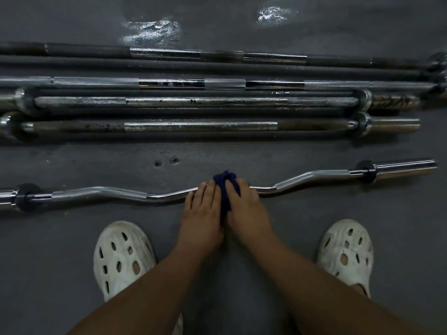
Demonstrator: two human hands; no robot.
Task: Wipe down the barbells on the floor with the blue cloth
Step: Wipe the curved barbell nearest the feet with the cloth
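Mid-wipe on the wavy chrome curl bar on the floor — bunched dark blue cloth sits at its middle, right hand fingers clamped on it, left hand fingers flat together on the bar — next prob slide outward w/ steady pressure.

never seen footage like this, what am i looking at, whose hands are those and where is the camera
There is no machine here. A person wears one camera on the head, and it looks down at their own arms. The left hand lies with straight fingers across a curl bar on the grey floor. The right hand covers a bunched blue cloth on that bar; how it grips the cloth is hidden. Beyond lie several straight barbells, side by side, some spotted with dark marks. The white clogs are on the person's feet.
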